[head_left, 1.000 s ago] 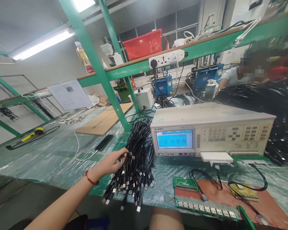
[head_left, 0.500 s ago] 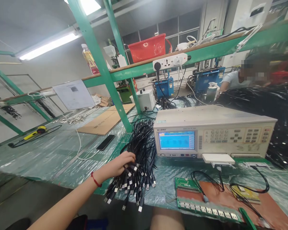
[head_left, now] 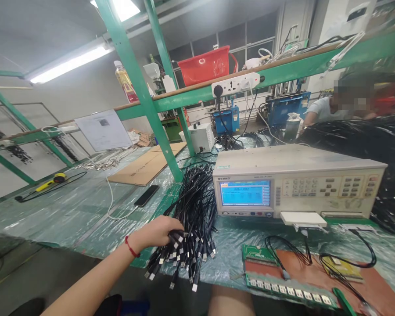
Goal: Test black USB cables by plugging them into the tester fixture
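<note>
Black cables, one bundle, lying on the plastic-covered desk with plug ends fanned toward the near edge; position, 9 o'clock of the tester. Left hand: fingers curled over the plug ends at the bundle's left side, gripping several cables; red cord on the wrist. Right hand: out of view. Beige tester, blue screen lit, at the bundle's 3 o'clock, just beside it. Green test board on a brown mat, at 6 o'clock of the tester, thin black leads looping to it. Dark phone, at 10 o'clock of the hand, near a white wire. Cardboard sheet beyond the phone. Red basket on the shelf above. Another person, seated, far at 2 o'clock.
</note>
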The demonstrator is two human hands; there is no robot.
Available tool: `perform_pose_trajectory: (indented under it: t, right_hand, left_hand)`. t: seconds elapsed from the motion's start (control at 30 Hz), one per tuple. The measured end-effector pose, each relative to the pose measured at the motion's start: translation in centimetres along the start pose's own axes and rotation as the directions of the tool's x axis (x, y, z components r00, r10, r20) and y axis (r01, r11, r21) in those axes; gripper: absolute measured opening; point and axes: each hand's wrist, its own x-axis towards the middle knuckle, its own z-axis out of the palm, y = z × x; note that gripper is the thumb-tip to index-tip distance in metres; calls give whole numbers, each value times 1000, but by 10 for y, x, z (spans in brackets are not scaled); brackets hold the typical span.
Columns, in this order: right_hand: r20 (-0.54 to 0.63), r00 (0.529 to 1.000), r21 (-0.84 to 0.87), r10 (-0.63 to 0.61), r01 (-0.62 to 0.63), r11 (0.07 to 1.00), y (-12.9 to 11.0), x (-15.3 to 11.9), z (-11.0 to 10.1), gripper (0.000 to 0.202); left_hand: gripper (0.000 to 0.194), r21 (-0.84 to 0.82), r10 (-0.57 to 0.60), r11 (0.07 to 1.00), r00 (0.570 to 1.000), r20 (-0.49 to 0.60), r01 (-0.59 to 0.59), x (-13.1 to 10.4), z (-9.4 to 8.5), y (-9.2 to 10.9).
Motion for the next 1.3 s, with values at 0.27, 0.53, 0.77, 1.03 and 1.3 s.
perform_pose_trajectory:
  t: [0.27, 0.53, 0.77, 1.03, 1.3]
  right_hand:
    - [2, 1000, -12, 6, -6, 1000, 7, 3, 2, 58]
    - [21, 1000, -7, 19, -19, 1000, 1, 11, 6, 58]
    - [44, 998, 11, 34, -35, 999, 7, 5, 2, 59]
    - [63, 997, 23, 53, -54, 998, 7, 12, 9, 62]
    - [59, 996, 33, 62, -64, 997, 19, 6, 15, 57]
  left_hand:
    - [53, -3, 5, 1000, 998, -61, -5, 3, 2, 0]
    - [9, -133, -223, 973, 927, -301, 190, -11, -19, -21]
    - [21, -106, -152, 984, 984, -93, 142, -7, -5, -16]
    - [65, 55, -143, 988, 988, -53, 146, -10, 6, -27]
    - [27, -29, -110, 994, 969, -220, 106, -2, 1, -29]
